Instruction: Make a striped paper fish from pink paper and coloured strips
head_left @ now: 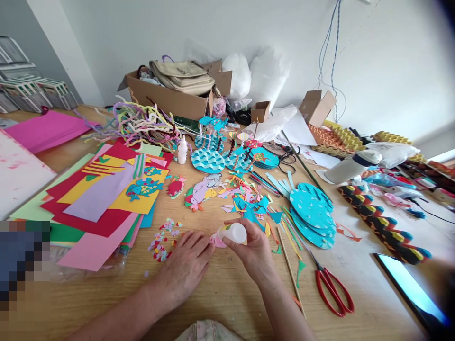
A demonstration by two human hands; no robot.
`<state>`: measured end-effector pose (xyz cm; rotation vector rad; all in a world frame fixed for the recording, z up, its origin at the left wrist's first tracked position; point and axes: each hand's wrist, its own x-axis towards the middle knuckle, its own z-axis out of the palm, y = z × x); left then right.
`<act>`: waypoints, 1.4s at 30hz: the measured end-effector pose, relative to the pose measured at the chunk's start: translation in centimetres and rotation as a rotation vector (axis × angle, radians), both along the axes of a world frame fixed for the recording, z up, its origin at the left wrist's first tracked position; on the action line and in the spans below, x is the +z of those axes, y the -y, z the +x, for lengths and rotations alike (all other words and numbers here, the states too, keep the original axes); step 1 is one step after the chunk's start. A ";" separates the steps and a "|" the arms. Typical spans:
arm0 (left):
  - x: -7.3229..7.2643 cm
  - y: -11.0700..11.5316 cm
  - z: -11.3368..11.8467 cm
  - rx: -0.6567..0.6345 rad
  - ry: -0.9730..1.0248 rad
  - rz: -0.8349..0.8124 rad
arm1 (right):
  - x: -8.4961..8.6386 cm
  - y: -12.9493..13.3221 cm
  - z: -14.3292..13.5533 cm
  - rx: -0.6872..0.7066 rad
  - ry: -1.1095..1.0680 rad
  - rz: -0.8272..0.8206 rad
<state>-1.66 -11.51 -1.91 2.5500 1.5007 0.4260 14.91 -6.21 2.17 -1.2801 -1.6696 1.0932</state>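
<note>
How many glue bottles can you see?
2: a tipped bottle in the right hand, and an upright bottle in front of the big box. More could be hidden in the clutter.

Forearms are bare, clothing pale (faintly patterned).

No lettering or number is legible, even on the held bottle.
</note>
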 end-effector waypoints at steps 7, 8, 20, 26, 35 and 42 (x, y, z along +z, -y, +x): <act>-0.1 0.0 0.1 0.015 0.046 0.087 | 0.3 1.1 0.7 0.046 0.028 0.100; -0.1 0.0 0.1 0.012 0.045 0.085 | 0.3 1.2 0.8 0.051 0.025 0.095; -0.2 0.1 0.0 0.006 0.044 0.070 | -0.2 1.3 0.8 0.021 0.001 0.053; -0.2 0.2 -0.1 0.003 0.036 0.076 | 0.0 1.3 0.7 0.041 0.003 0.042; -0.4 0.1 -0.1 -0.002 0.030 0.057 | -0.1 1.1 1.5 0.003 -0.005 0.015; -0.3 0.0 -0.1 -0.007 0.018 0.085 | -0.4 0.5 1.2 -0.024 0.013 0.070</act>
